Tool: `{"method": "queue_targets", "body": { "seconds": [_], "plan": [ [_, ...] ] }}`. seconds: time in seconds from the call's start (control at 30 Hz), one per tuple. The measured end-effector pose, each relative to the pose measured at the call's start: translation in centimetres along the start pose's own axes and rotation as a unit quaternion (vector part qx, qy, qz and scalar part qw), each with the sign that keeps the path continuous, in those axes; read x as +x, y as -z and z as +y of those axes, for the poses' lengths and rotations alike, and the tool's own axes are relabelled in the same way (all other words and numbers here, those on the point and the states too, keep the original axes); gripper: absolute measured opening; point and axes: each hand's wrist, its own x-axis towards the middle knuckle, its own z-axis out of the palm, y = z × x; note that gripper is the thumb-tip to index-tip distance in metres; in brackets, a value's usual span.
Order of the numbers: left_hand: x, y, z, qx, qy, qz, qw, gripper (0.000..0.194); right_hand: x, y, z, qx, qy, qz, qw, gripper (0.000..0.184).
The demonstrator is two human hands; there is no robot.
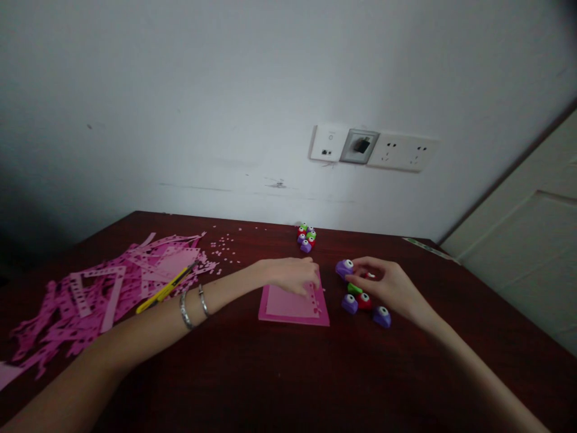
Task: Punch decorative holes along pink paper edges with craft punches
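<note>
My left hand [292, 276] is over the upper right part of a stack of pink paper [288, 307], fingers bent down and thumb apart from them. I see nothing held in it. Small punched holes and loose bits line the right edge of the top sheet. My right hand [390, 282] pinches a purple paper punch [344, 269] with a white eye-like button, just right of the paper. Below and beside that hand lie a green punch [354, 288], a red punch [364, 301] and two purple punches [349, 303]; another red one is partly hidden behind the fingers.
A heap of pink paper strips [85, 294] covers the table's left side, with a yellow utility knife [166, 288] on it and punched-out bits [225, 243] scattered nearby. More punches [306, 237] cluster near the wall. A thin strip-like object [430, 249] lies at the back right.
</note>
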Motion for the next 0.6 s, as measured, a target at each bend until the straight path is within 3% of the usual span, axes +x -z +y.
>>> {"method": "queue_targets", "body": {
  "seconds": [0.17,0.33,0.6],
  "plan": [
    [1.2,-0.9,-0.4,-0.005,-0.001,-0.026,1.000,0.041,0.1,-0.4,0.6,0.015,0.011,-0.013,1.000,0.027],
    [1.9,-1.1,-0.7,-0.033,-0.006,-0.062,0.998,0.032,0.2,-0.6,0.8,-0.013,0.030,-0.022,0.999,0.025],
    [2.5,-1.8,-1.4,-0.026,0.001,-0.023,0.999,0.025,0.1,-0.4,0.4,-0.025,0.038,-0.026,0.999,0.026]
  ]
}}
